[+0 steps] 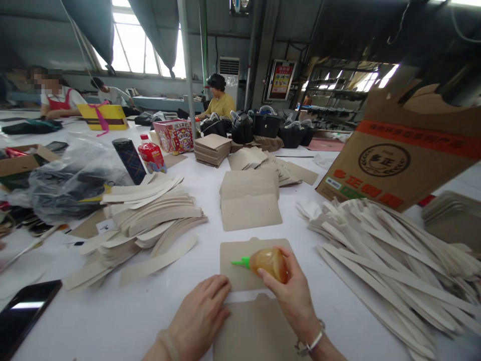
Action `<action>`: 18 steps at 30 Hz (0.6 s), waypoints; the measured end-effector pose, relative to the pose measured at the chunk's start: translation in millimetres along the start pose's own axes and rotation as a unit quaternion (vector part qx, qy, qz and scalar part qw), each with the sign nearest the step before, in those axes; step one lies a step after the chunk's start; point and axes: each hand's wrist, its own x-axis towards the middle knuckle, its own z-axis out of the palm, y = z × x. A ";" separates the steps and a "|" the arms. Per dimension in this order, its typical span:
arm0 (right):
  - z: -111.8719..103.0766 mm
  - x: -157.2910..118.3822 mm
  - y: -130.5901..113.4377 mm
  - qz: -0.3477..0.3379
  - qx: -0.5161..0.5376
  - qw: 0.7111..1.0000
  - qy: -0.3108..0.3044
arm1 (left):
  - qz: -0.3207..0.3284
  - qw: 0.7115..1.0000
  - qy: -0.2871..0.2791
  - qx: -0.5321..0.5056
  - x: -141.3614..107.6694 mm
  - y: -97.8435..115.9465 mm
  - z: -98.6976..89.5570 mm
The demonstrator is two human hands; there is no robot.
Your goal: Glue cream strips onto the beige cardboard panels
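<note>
A squeeze glue bottle (pixel 268 264), amber with a green nozzle, lies sideways in my right hand (pixel 295 291). Its nozzle points left over a grey-brown cardboard piece (pixel 235 250) with a small tab on its far edge. My left hand (pixel 203 311) rests beside the lower left corner of that piece, fingers together and loosely bent, gripping nothing. Below it, a second cardboard piece (pixel 255 331) is partly covered by my hands. Farther up the table, overlapping cardboard sheets (pixel 250 200) form a fanned stack.
Curved cardboard strips (pixel 150 220) are heaped on the left, long pale strips (pixel 391 260) on the right. A phone (pixel 26 311) lies front left. Behind stand a large carton (pixel 398 155), a red bottle (pixel 151 154) and black bags (pixel 266 125). Several people sit farther back.
</note>
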 end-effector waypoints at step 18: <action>-3.9 -1.1 7.1 0.021 -0.003 1.000 0.010 | 0.014 1.000 -0.009 -0.009 2.3 -7.8 4.5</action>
